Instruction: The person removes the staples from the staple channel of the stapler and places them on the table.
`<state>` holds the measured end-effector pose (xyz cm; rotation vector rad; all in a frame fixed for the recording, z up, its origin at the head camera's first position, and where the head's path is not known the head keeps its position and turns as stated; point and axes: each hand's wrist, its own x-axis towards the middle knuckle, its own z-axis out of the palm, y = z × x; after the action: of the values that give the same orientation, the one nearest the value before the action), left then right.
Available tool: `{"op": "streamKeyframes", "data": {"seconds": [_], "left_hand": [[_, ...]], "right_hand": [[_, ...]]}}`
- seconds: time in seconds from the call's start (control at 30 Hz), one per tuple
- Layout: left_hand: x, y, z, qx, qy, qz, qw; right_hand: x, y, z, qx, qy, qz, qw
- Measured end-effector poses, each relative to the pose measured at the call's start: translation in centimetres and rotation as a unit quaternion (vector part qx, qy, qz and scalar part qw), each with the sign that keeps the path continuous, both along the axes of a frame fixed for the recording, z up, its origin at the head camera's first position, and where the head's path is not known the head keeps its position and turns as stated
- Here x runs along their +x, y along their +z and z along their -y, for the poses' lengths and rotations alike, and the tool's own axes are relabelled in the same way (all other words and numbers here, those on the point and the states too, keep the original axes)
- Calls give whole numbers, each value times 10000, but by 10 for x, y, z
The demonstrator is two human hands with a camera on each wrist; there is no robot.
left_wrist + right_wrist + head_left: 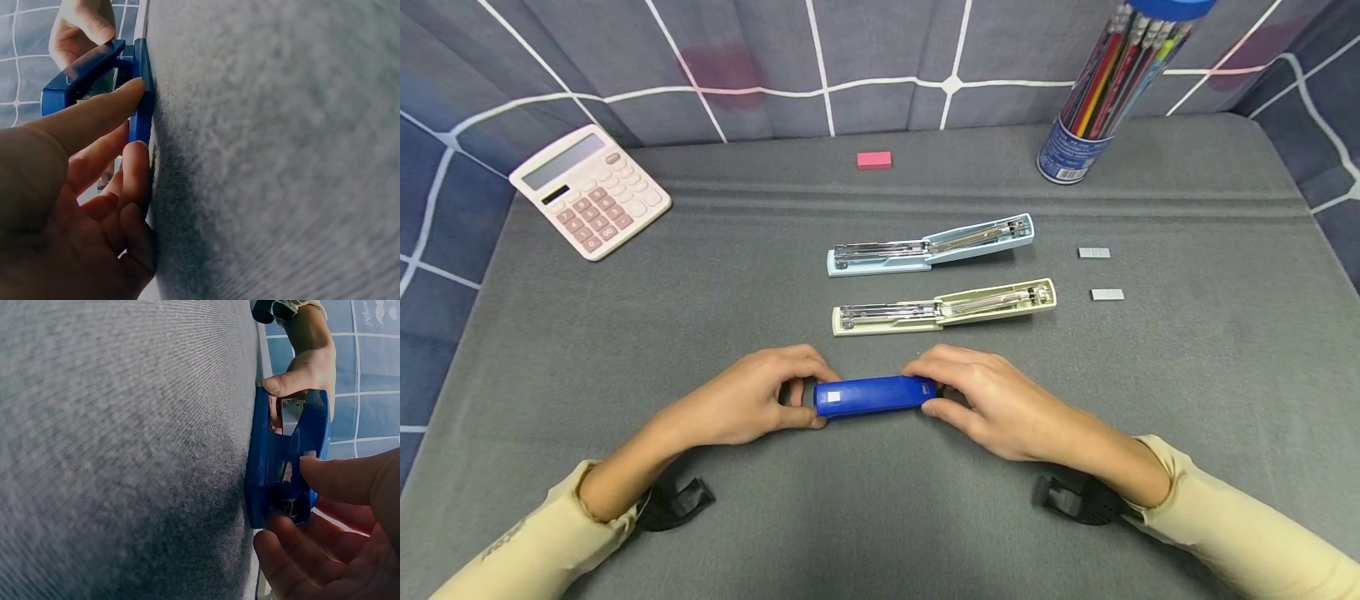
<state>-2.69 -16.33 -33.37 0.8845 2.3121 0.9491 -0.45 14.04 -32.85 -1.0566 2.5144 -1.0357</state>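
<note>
Steadying blue stapler (874, 396) between them, left grip (767, 396) and right grip (996, 402) each pinch an end, ideally evenly with base (256, 465) flat.

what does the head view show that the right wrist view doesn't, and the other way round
Only the head view shows the calculator, the pencil tub and the small pink block.

Only the right wrist view shows the open gap along the side of the blue stapler, with metal parts inside, and printed lettering on the checked cloth.

Both show that stapler with the left hand and right hand at its ends, the grey tabletop and the cloth.
</note>
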Motion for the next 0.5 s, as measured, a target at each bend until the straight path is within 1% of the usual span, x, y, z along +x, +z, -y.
{"op": "streamKeyframes", "data": {"seconds": [0.13,0.23,0.37,0.5], "left_hand": [[-2,-2,0,127,65,158,9998],[-3,-2,0,146,77,210,9996],[-4,-3,1,180,58,214,9996],[-4,-4,2,220,36,191,9996]], "right_hand": [[-2,2,0,67,62,-9,10000],[-3,4,0,108,115,-99,9998],[-5,6,6,94,161,-341,9992],[-6,10,17,-106,448,-605,9971]]}}
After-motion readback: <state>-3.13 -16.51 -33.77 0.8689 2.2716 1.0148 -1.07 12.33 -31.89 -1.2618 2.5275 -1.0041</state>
